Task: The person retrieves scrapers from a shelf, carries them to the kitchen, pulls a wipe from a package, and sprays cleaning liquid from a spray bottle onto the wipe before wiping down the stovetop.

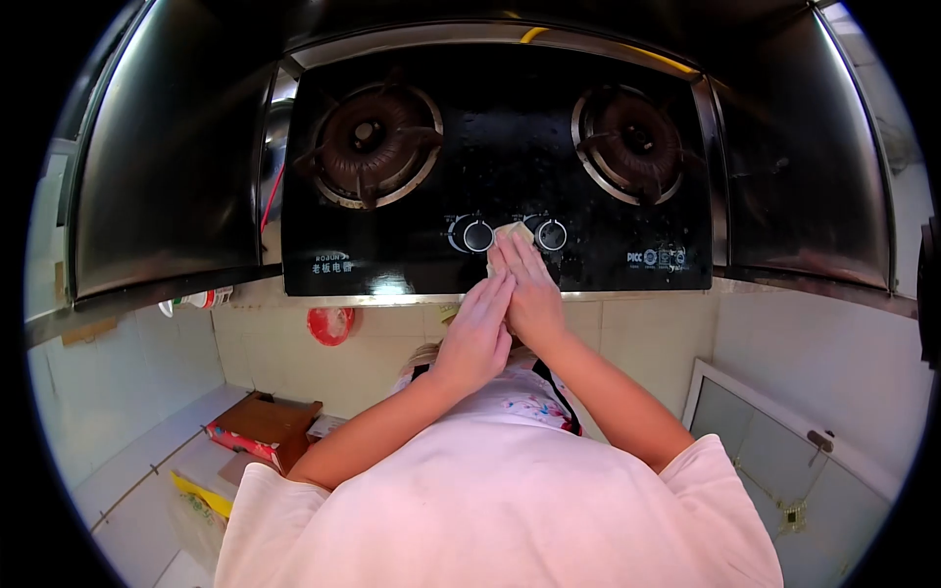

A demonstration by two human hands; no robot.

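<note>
A black glass gas stove (pixel 500 127) has two burners, the left burner (pixel 368 137) and the right burner (pixel 639 139). Near its front edge are the left knob (pixel 478 235) and the right knob (pixel 551 234). A pale cloth (pixel 514 231) lies between the knobs, under the fingertips of my right hand (pixel 529 289), whose fingers are pressed together on it. My left hand (pixel 477 328) rests against the side of my right hand at the stove's front edge, its fingers together; part of the cloth shows beside them. How far the left fingers hold it is hidden.
Dark metal panels stand at the left (pixel 176 147) and right (pixel 799 157) of the stove. Below the counter are a red bowl (pixel 330 324), a brown box (pixel 263 423) and a yellow-edged bag (pixel 201 500) on the left. A glass-panelled frame (pixel 774 470) is at the lower right.
</note>
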